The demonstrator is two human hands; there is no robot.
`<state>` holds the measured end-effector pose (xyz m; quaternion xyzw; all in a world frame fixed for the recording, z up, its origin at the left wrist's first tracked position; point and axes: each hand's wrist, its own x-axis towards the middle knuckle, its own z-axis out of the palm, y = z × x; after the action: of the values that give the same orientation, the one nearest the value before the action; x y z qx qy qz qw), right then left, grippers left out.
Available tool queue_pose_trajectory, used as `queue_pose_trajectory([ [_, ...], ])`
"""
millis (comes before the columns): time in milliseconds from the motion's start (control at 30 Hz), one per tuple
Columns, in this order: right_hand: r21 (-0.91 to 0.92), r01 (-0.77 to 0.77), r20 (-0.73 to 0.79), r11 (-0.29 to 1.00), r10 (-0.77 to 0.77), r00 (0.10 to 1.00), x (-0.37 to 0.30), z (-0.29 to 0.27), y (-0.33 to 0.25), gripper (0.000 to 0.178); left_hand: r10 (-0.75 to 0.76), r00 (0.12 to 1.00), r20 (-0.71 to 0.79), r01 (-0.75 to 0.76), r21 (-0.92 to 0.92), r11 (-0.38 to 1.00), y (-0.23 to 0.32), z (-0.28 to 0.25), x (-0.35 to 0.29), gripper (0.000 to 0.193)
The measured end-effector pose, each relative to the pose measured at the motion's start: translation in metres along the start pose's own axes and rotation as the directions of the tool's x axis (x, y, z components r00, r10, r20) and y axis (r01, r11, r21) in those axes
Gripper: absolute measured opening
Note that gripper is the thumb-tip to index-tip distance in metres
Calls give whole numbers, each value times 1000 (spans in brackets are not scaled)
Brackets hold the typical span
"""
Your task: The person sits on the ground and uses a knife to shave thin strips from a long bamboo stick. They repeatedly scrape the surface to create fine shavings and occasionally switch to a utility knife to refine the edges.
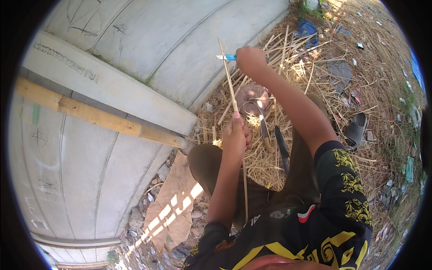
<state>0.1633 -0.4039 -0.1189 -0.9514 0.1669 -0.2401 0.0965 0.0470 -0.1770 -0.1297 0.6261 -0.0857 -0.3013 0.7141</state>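
Note:
My left hand point(236, 134) is closed around a long, thin bamboo strip point(230, 81). The strip points up and away from me, and its lower end runs down past my lap. Further out, my right hand point(252, 60) grips a blue utility knife point(231, 57). Its bare blade points left and lies across the strip near the far end; whether it cuts in, I cannot tell. Below the right hand sits a round brown block point(252, 99). Between my legs lie a sickle point(264, 129) with a curved blade and a dark-bladed knife point(281, 146).
Pale shavings and cut strips point(288, 56) cover the ground ahead. A concrete panel wall point(180, 45) stands at the left, with a bamboo pole point(81, 109) along it. Cardboard point(168, 216) lies at lower left, a dark sandal point(356, 130) at right, a blue plastic bag point(307, 30) beyond.

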Motion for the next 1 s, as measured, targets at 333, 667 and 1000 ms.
queue_pose_trajectory([
  [333, 199, -517, -31, 832, 533, 846, 15, 7, 98, 19, -141, 984, 111, 131, 88, 987, -15, -10, -40, 37],
  [667, 199, -70, 144, 978, 41, 989, -60, -19, -2, 25, -32, 997, 68, 43, -161, 986, -21, -46, -9, 31],
  [1000, 142, 297, 49, 944, -307, 951, -94, 1, -33, 13, -15, 999, 33, 23, -242, 970, 0, -54, -1, 36],
])
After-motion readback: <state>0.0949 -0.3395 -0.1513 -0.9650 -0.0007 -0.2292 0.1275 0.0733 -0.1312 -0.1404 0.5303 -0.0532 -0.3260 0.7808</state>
